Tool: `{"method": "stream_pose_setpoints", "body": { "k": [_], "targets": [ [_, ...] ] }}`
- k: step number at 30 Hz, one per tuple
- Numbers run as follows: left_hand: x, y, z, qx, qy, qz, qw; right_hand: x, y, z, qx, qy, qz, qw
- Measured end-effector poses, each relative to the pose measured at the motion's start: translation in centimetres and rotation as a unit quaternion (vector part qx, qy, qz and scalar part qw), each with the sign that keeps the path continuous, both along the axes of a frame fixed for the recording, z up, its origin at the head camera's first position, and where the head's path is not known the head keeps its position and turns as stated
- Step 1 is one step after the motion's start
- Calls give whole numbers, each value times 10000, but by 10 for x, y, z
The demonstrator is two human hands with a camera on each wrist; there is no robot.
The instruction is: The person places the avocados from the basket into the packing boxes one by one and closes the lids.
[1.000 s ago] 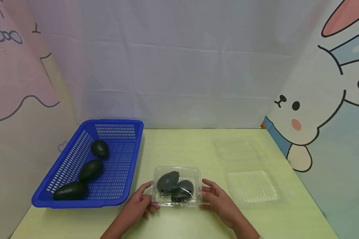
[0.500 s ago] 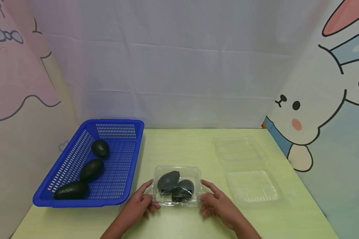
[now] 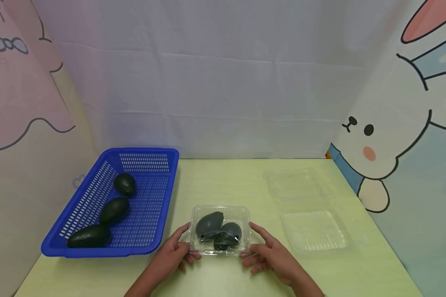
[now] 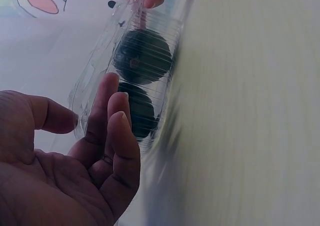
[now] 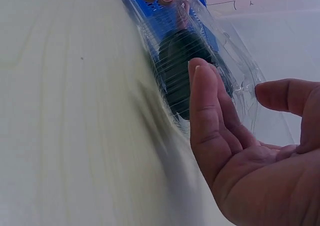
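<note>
A clear plastic clamshell box (image 3: 220, 230) with its lid down stands on the table in the head view. Inside lie two dark green avocados (image 3: 209, 223), seen through its ribbed wall in both wrist views. My left hand (image 3: 169, 251) holds the box's near left corner, thumb at the rim and index finger along the side. At the near right corner, my right hand (image 3: 271, 255) holds it likewise, thumb (image 5: 280, 93) on the rim. The right hand's other fingers curl loosely in front of the box.
A blue plastic basket (image 3: 160, 214) with three more avocados (image 3: 114, 210) stands at the left. On the right lies an open clear clamshell box (image 3: 316, 231), its lid (image 3: 295, 185) folded back. A white curtain (image 3: 223, 82) hangs behind the table.
My right hand's thumb and lower fingers have shifted left, from the box's right side to its near right corner. The left hand and the box stay almost still.
</note>
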State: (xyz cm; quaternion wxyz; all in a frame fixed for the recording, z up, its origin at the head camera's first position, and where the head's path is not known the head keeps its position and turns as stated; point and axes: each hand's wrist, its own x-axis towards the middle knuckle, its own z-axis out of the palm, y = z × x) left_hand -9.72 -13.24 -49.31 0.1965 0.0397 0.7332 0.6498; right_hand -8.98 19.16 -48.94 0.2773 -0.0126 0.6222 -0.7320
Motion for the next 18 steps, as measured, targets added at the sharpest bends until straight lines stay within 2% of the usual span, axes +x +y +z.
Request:
{"method": "stream_pose_setpoints", "body": {
  "k": [8,18],
  "targets": [
    [2,2,0,40,-79,18,10000,0,-5,0,-189,55,-24,9998],
    [2,2,-2,-16,-109,-13,9999,1,-8,-2,-108,78,-110,9999]
  ]
}}
